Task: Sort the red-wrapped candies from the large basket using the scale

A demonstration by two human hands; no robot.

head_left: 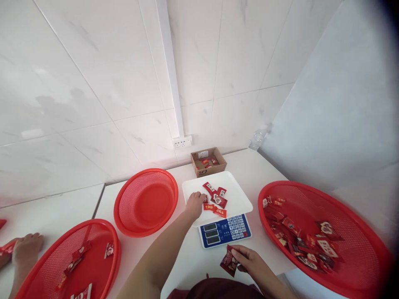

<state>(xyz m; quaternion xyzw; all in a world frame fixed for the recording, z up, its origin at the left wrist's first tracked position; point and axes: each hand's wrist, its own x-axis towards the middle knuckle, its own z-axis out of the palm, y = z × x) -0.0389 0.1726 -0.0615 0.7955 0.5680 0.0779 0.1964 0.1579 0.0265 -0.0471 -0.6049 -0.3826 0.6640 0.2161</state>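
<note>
My left hand (195,205) reaches over the white tray (240,199) of a digital scale (225,231). Its fingers are curled at a small red snack packet (206,199), partly hidden by them. Several other red packets lie loosely on the tray, among them a dark red packet (219,201) and a bright red packet (220,212). Nearer to me, in front of the scale, my right hand (247,259) pinches a dark red snack packet (229,261) between thumb and fingers.
On the right stands a red basket (349,199) with many packets. A red basket (146,203) with nothing in it is at left; a nearer basket (114,232) holds several packets. A cardboard box (209,170) stands behind the tray. Another person's hand (28,249) is far left.
</note>
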